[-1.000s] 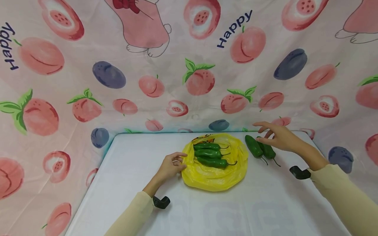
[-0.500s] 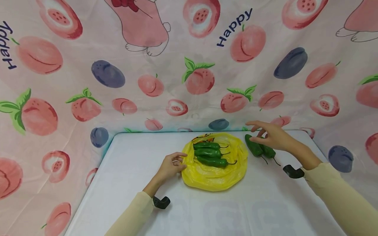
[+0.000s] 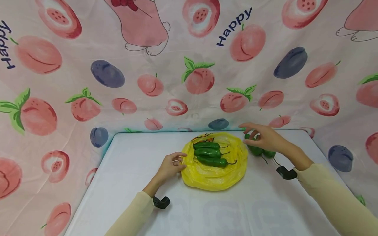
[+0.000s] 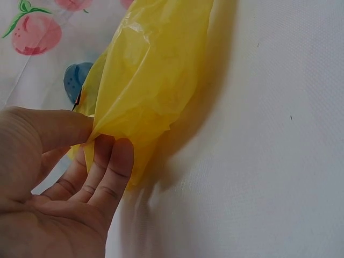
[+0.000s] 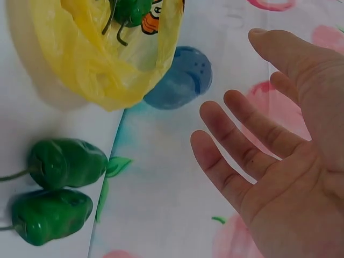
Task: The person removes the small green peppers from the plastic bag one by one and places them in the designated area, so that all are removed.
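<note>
A yellow plastic bag (image 3: pixel 212 180) lies with its mouth spread on the table, and three green peppers (image 3: pixel 211 153) rest side by side in it. My left hand (image 3: pixel 171 166) pinches the bag's left rim between thumb and fingers, as the left wrist view shows at the yellow film (image 4: pixel 156 64). Two more green peppers (image 5: pixel 67 164) lie on the table to the right of the bag. Above them hovers my right hand (image 3: pixel 265 137), its fingers spread and holding nothing; it partly hides those peppers in the head view.
The white table (image 3: pixel 141 147) ends at the back against a hanging fruit-print cloth (image 3: pixel 165 65), which also rises at both sides. A black wrist device (image 3: pixel 161 202) sits on the left wrist, and another black device (image 3: pixel 286 172) on the right.
My right hand has moved left over the two loose peppers toward the bag, covering more of them. The left hand and the bag have stayed in place.
</note>
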